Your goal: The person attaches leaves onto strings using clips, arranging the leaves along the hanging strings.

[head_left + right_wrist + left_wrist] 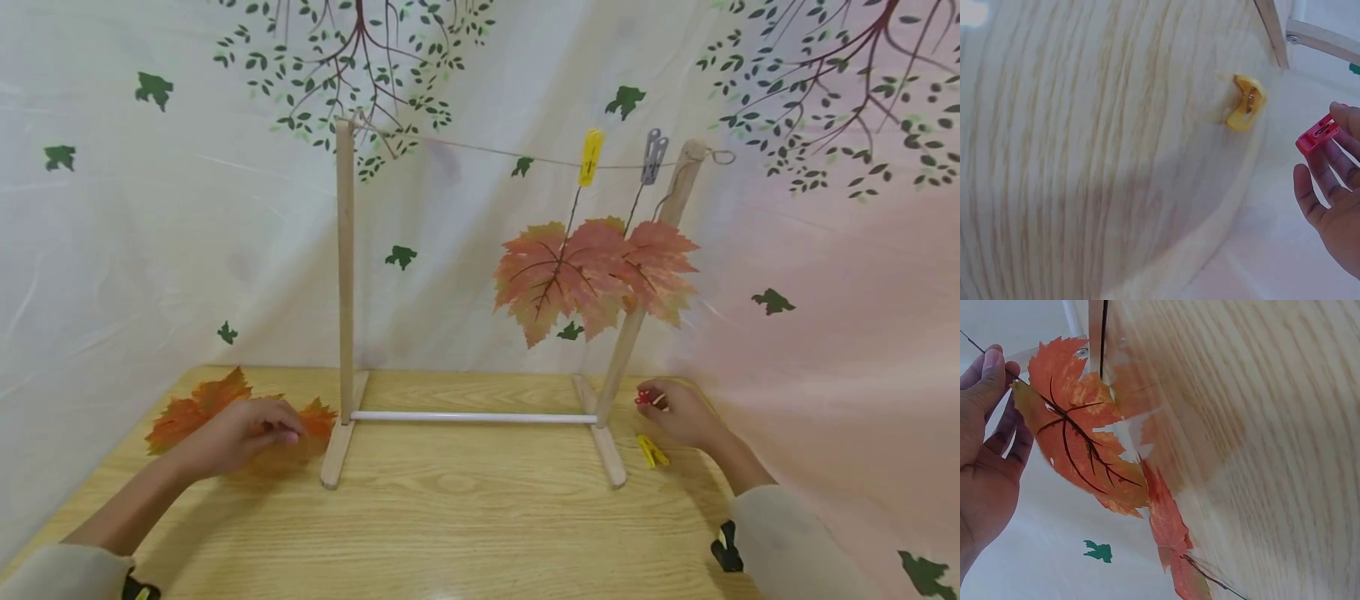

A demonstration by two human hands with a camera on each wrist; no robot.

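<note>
In the left wrist view my left hand [988, 425] pinches the thin stem of an orange artificial maple leaf [1079, 425] between thumb and fingertips. Another orange leaf [1169, 531] lies on the table close by. My right hand [678, 414] holds a red clothespin [1317, 134] by its fingertips, above the table's right side. Below that hand a yellow clothespin [652, 451] rests on the wood. Two reddish leaves [555, 275] hang by their stems from the string [487, 150], one under a yellow clothespin [591, 157], the other under a grey clothespin [654, 157].
A wooden frame stands mid-table, with a left post [345, 275], a leaning right post [630, 333] and a white crossbar [472, 417] low between them. Behind the table [465, 517] hangs a pale backdrop [450, 317] printed with branches and green leaves.
</note>
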